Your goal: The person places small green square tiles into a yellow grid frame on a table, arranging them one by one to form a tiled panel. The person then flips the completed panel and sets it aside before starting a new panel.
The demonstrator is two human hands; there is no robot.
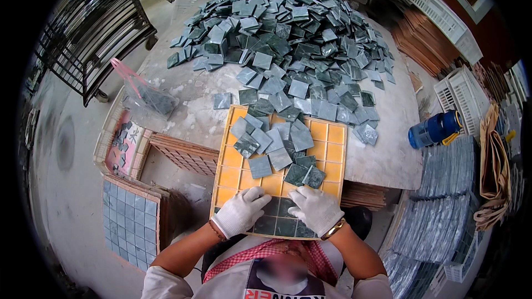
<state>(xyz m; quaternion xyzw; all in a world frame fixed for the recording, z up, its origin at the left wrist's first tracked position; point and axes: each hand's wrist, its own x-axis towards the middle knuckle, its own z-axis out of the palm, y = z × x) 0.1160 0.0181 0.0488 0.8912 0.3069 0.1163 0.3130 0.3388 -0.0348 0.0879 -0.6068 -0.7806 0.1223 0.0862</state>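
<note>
A yellow grid tray (226,174) with raised dividers lies before me. Dark green square tiles (265,225) fill cells along its near edge. My left hand (242,210), in a white knitted glove, is closed, its thumb and fingertips at a dark green tile (271,206) in the row above. Opposite it, my right hand (317,210), gloved likewise, has its bent fingers closed at the edge of a neighbouring dark tile (286,208). The fingers partly cover both tiles' edges. Loose grey-green tiles (280,158) lie scattered over the tray's middle.
A big heap of tiles (288,39) covers the table's (194,97) far part. At right are a blue bottle (435,129), stacked tile sheets (446,205) and white crates (460,97). Left hold a clear bag (148,97), brown grid trays (185,152), a tiled panel (128,218) and a metal rack (88,39).
</note>
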